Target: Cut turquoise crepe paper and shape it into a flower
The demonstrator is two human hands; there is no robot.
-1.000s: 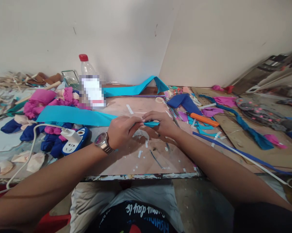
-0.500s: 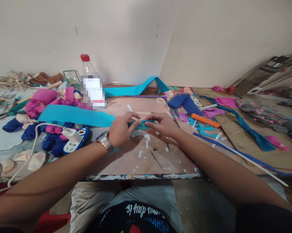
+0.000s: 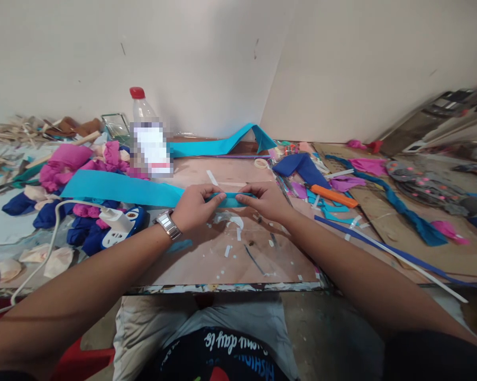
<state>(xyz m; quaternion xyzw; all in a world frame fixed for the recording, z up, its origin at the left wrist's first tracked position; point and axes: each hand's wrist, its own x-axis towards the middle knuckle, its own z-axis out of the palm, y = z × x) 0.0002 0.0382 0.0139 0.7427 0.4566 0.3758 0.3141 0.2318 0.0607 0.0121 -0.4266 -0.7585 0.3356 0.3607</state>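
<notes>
A long turquoise fabric strip [image 3: 123, 188] runs from the pile on the left into my hands, where its end is folded narrow. My left hand [image 3: 194, 206], with a watch [image 3: 167, 224] on the wrist, pinches the strip between thumb and fingers. Just to the right, my right hand [image 3: 268, 200] pinches the same folded part. A short flat length of turquoise shows between the two thumbs. What the fingertips do behind the fold is hidden. Both hands are a little above the pinkish work board [image 3: 207, 264].
Puffy pink and blue fabric pieces [image 3: 66, 164] and a white-blue power socket [image 3: 121, 227] lie left. Behind stand a phone [image 3: 151, 148] and a red-capped bottle [image 3: 143, 108]. An orange cutter [image 3: 333, 196], fabric scraps and a white stick [image 3: 413, 264] lie right.
The fold between my hands now lies flatter and straighter, and slightly more of it shows between the thumbs. My left hand has shifted slightly left. Both hands keep hold of the strip.
</notes>
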